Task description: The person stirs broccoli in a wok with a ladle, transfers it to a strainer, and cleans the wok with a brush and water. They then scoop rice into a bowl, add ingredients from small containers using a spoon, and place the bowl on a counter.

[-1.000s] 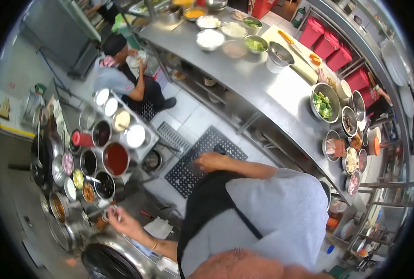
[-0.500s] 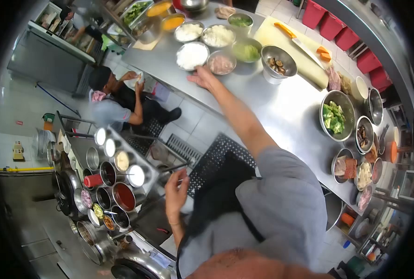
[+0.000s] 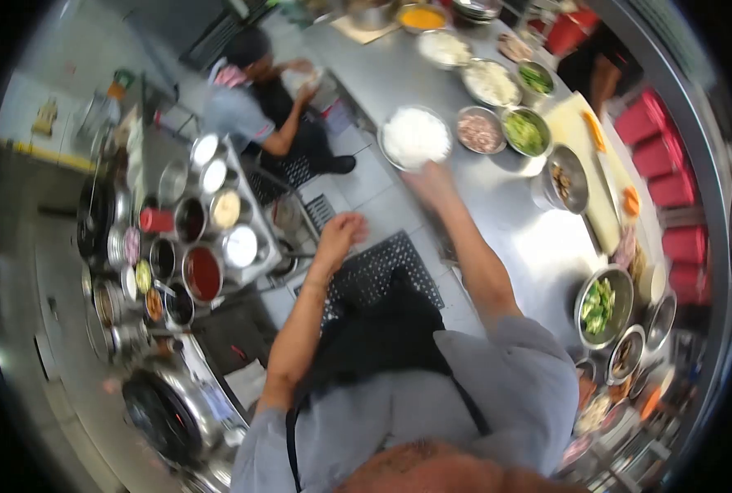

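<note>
My right hand (image 3: pixel 433 186) grips the near rim of a metal bowl (image 3: pixel 385 154) heaped with white rice (image 3: pixel 416 137). The bowl is at the left edge of the steel table, apart from the others. My left hand (image 3: pixel 344 237) hangs in the air over the floor mat, fingers loosely bent, with nothing visible in it. Beyond the rice stand a bowl of pinkish chopped meat (image 3: pixel 480 130), a bowl of chopped greens (image 3: pixel 526 132) and two bowls of white shreds, one of them (image 3: pixel 491 84) nearer.
A seated co-worker (image 3: pixel 255 107) is beyond the table's left edge. A knife (image 3: pixel 608 177) lies on the cutting board (image 3: pixel 584 156). A colander of green vegetables (image 3: pixel 604 306) stands at the right. Sauce pots, one with red sauce (image 3: pixel 203 274), crowd the left station. Another person's arm (image 3: pixel 603 82) shows at the far side.
My right hand has drawn the rice bowl away from the neighbouring bowls toward the table's left edge. My left hand has risen and moved forward. The whole view has turned.
</note>
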Demonstrator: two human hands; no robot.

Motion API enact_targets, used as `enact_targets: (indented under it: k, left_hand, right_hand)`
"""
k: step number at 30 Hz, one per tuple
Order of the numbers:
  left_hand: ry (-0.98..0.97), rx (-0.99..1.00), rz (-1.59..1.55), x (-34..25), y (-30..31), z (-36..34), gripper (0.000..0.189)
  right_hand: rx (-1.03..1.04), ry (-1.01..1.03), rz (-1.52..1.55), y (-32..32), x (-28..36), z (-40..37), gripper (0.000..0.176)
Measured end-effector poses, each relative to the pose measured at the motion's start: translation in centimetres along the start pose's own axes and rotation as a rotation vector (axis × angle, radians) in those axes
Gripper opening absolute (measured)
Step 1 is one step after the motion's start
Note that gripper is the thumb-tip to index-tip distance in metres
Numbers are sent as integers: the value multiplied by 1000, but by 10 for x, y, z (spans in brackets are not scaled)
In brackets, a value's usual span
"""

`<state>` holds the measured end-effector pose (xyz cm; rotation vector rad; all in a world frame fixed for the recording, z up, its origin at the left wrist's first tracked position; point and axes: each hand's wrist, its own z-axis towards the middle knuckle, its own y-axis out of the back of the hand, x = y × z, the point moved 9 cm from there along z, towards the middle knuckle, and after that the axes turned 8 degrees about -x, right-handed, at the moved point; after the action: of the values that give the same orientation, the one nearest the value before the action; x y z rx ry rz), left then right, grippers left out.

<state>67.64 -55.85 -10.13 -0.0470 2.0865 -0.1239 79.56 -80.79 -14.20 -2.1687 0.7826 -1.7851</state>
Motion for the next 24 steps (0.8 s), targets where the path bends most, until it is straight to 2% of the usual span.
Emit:
enact_targets:
  k: [1, 2, 5, 8, 10, 13, 16, 19, 21, 23, 24]
  left_hand:
    - [17, -29, -62, -2, 7, 8, 27]
    - [34, -65, -128, -2, 18, 11, 30]
    - [99, -37, -347, -24, 43, -20, 33]
    - [108, 75, -213, -21, 70, -63, 35]
    - [55, -108, -138, -10, 103, -93, 36]
    - [23, -300, -305, 4, 143, -150, 40]
    - [-41, -521, -451, 24, 193, -198, 41]
    - [-62, -700, -531, 41, 237, -249, 41]
    - [-68, -837, -614, 50, 259, -284, 42]
    - [-110, -899, -681, 64, 282, -312, 41]
    - [-133, -920, -709, 69, 294, -324, 41]
  right_hand:
    - [10, -71, -50, -1, -11, -16, 63]
    - [-75, -293, 80, -18, 6, -59, 62]
    - [99, -442, -177, -67, 19, -135, 56]
    - [274, -575, -285, -98, -12, -179, 54]
    - [348, -621, -323, -129, -28, -204, 54]
    - [428, -662, -366, -177, -49, -240, 56]
    - [591, -742, -402, -230, -78, -270, 62]
    - [1070, -859, -592, -280, -102, -290, 70]
    - [1260, -546, -868, -332, -94, -272, 76]
    - [971, -91, -1058, -372, -119, -213, 75]
    - [886, 162, -1055, -395, -132, -192, 72]
